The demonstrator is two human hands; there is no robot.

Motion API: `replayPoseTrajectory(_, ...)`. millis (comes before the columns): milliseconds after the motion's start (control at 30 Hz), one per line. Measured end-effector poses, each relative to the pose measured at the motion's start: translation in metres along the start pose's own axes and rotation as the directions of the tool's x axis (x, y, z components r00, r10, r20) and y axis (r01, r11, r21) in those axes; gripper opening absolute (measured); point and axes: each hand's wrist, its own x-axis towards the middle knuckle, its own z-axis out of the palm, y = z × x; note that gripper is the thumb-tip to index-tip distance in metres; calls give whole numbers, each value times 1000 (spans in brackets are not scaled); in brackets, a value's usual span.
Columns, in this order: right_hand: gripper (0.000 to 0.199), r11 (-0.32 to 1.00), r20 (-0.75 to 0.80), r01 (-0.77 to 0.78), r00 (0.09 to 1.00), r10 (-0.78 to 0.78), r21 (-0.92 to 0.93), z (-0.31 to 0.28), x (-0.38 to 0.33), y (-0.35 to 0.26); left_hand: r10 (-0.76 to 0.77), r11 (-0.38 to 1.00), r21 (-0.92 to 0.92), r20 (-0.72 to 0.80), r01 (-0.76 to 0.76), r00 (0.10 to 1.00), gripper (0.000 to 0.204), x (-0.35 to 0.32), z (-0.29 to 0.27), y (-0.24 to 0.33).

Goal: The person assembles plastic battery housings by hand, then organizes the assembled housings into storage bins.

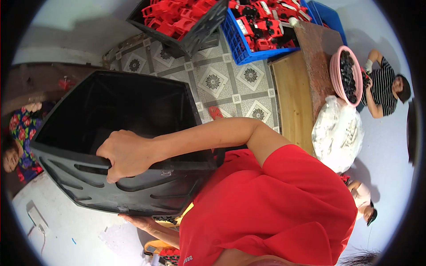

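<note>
A large black plastic crate point(146, 188) is held up on its side in front of my body, its mouth facing up and away from me. The inside is dark, and I make out no contents. My right hand point(126, 155) reaches across and is closed over the near rim, with fingers hooked at a slot in the wall. Below the crate, my left hand point(141, 223) presses against its lower edge from underneath. Part of that hand's fingers is hidden by the crate.
Beyond stand a black crate point(195, 33) of red plastic toy-vehicle bodies and a blue crate point(246, 55) of red and black toy vehicles. A table point(317, 53) at right holds pink baskets point(337, 75) of black parts, beside a clear bag point(337, 137) of white pieces. Several people sit around.
</note>
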Motion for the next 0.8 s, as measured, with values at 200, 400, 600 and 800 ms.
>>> replayPoseTrajectory(200,31,990,49,-123,992,120,71,-19,31,8,623,464,855,-501,232,601,65,3,23,7)
replayPoseTrajectory(400,24,944,94,-255,966,240,210,2,68,10,622,689,718,-518,-96,588,66,13,34,5)
replayPoseTrajectory(600,26,935,121,-310,949,292,170,12,131,7,601,757,594,-468,-272,648,52,51,18,29)
replayPoseTrajectory(800,34,922,103,-351,936,338,161,8,178,29,602,780,529,-487,-335,632,36,94,1,38)
